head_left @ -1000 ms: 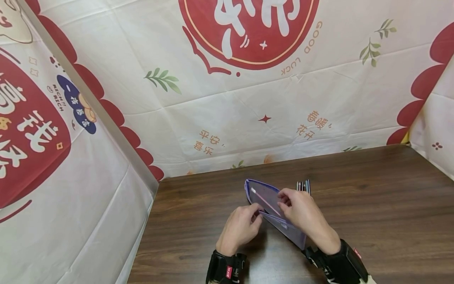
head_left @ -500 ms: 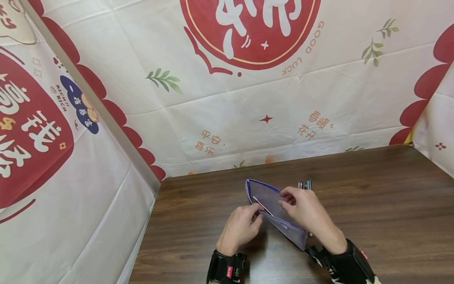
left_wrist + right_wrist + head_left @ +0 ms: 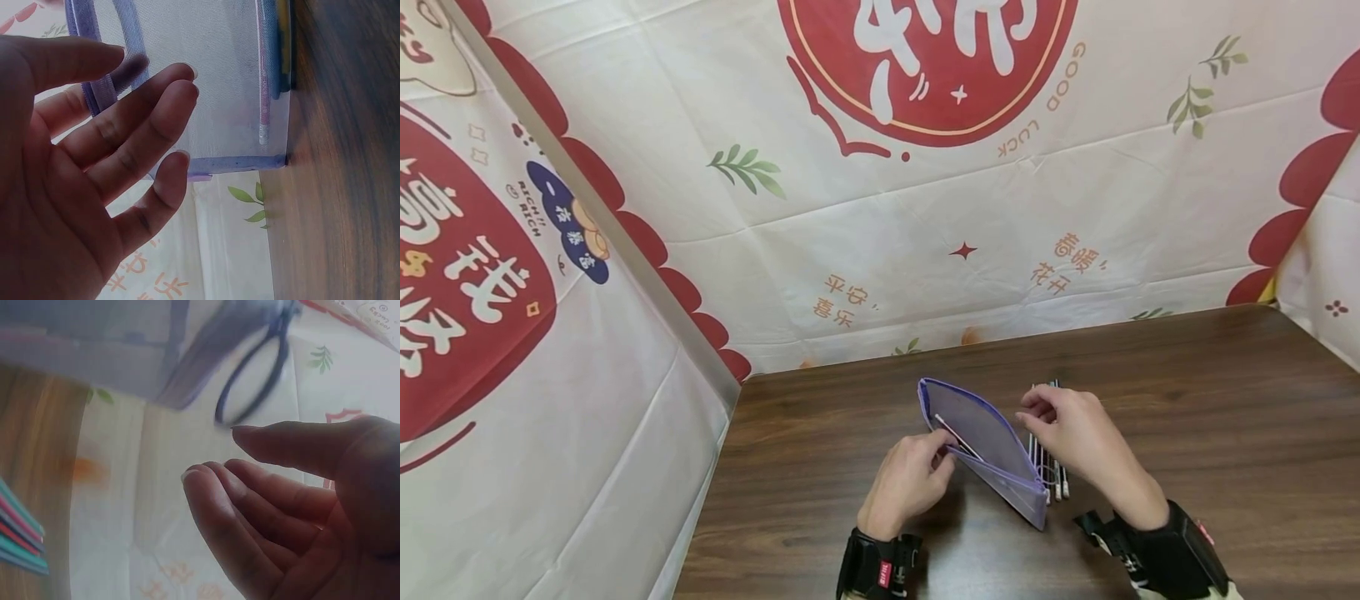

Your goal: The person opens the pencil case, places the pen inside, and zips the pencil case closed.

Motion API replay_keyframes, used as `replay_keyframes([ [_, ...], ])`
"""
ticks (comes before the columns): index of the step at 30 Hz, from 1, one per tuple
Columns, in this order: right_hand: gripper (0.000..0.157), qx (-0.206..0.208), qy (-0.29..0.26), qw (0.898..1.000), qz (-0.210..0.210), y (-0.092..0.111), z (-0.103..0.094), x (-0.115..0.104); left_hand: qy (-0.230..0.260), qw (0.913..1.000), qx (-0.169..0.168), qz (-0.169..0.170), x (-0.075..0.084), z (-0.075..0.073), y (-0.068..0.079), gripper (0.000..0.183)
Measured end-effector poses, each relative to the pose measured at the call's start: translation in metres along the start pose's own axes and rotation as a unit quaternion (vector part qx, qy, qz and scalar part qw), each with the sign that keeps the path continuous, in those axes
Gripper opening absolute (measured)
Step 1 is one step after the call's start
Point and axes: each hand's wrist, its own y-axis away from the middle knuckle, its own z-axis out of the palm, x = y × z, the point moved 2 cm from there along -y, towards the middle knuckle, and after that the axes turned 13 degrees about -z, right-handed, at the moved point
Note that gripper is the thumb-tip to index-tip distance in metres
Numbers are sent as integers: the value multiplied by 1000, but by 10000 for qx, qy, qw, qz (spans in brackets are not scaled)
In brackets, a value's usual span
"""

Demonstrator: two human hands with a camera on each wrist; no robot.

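Purple mesh pouch [image 3: 981,442] runs diagonally at centre frame, left hand [image 3: 910,483] pinching its rim; right hand [image 3: 1075,433], empty and loosely curled, hovers over pens [image 3: 1047,467] just right.

The bench [image 3: 1187,400] lies bare to the right of the right hand [image 3: 1078,433] and along its far edge, giving wide passage there. Printed cloth walls [image 3: 925,250] close the back and left sides. Between the hands the upright mesh pouch [image 3: 981,437] blocks a straight crossing, with a row of pens [image 3: 1048,475] just beside it on the right. The left hand [image 3: 910,479] has open wood before it.
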Motion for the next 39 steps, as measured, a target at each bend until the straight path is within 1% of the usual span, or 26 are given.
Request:
replay_keyframes([
  [5, 9, -196, 111, 9996, 145, 3, -5, 15, -16, 10000, -25, 6, 0, 0, 1, 17],
  [10, 7, -436, 180, 9981, 397, 6, -10, 32, -41, 10000, -9, 38, 0, -1, 2, 15],
  [16, 9, -659, 118, 9954, 682, 8, -9, 45, 52, 10000, -14, 62, 1, -2, 1, 12],
  [23, 7, -839, 99, 9935, 767, 9, -7, 51, 29, 9998, 26, 209, 0, -3, 1, 11],
  [26, 7, -904, 82, 9927, 791, 9, -5, 53, 60, 9998, 5, 206, -1, -3, 1, 11],
  [30, 9, -1099, 21, 9898, 910, 10, -3, 56, 39, 9997, -78, 207, -1, -3, 1, 12],
  [35, 11, -1289, 9, 9867, 992, 11, 0, 59, -226, 9991, -125, 341, 0, -5, 2, 11],
  [39, 12, -1372, -62, 9854, 1007, 12, 1, 60, -456, 9975, -169, 520, 2, -11, 2, 10],
])
